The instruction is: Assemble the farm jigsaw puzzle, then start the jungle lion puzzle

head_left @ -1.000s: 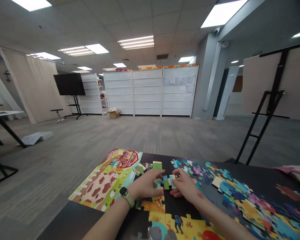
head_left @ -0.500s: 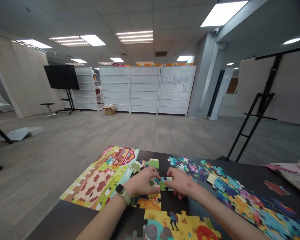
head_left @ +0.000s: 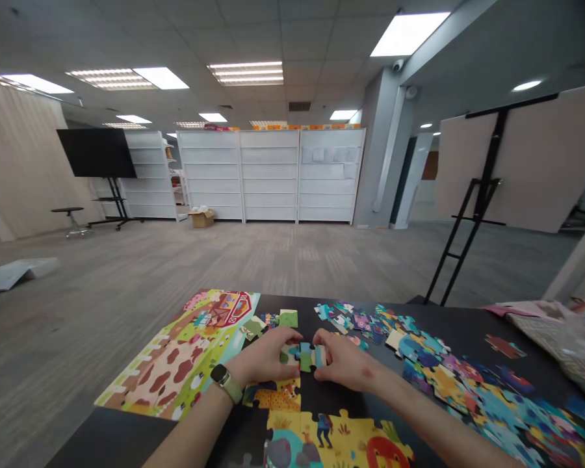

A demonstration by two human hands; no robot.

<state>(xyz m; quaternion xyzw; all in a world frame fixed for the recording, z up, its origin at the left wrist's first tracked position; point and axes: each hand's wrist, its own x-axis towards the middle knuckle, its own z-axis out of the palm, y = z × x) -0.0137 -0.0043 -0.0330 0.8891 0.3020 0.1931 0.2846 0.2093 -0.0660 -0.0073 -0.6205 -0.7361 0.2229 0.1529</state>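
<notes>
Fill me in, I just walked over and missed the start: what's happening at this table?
A person is doing jigsaw puzzles on a dark table. The left hand and right hand press small puzzle pieces together between them. A joined yellow section lies nearer, a farm picture to the left, and loose blue pieces spread to the right.

left hand (head_left: 263,359) and right hand (head_left: 338,359) meet near far edge of dark tabletop (head_left: 468,325), fingertips pinching small joined puzzle pieces (head_left: 303,356) btwn them. watch (head_left: 225,383) on left wrist. farm picture sheet (head_left: 180,354) overhangs far-left corner. assembled section (head_left: 331,442) at near edge; loose pieces (head_left: 448,377) spread to right side.
</notes>
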